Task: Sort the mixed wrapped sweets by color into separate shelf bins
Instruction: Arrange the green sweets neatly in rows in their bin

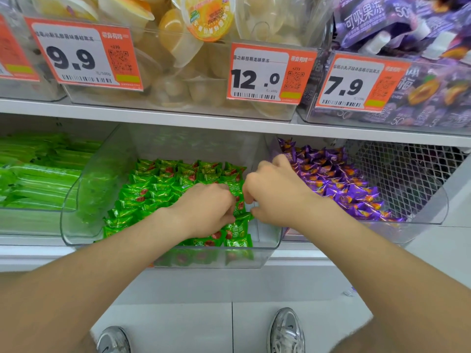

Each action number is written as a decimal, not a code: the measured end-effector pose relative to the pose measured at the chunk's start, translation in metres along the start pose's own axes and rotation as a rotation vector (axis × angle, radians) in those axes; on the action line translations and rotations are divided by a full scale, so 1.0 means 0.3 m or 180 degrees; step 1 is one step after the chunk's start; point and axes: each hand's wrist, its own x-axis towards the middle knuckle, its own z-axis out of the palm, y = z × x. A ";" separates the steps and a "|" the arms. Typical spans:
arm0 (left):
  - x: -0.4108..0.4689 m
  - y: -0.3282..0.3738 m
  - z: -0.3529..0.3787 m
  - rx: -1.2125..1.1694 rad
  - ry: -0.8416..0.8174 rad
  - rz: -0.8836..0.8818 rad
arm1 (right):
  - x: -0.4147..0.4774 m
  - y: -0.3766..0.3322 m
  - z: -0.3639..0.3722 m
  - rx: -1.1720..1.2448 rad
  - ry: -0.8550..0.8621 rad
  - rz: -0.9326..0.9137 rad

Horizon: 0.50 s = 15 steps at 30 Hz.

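Green sweets (163, 189), foil-wrapped and each bearing a red mark, fill the clear middle bin (76, 225) on the lower shelf, heaped loosely from mid-depth to the front lip. A few at the bin's right side are gripped in the curled fingers of the left hand (206, 210). Purple sweets (339, 184), foil-wrapped with orange marks, lie heaped in the adjoining clear right bin (382, 233), banked against its left side and back.
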 end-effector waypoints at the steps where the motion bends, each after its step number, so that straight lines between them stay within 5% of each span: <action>1: 0.000 0.001 0.005 0.0012 0.0057 -0.0027 | 0.004 -0.012 -0.006 -0.0131 -0.0070 -0.0075; 15: -0.020 -0.014 0.037 -0.0133 0.0158 -0.0254 | 0.133 -0.036 0.022 -0.0208 -0.0937 -0.0171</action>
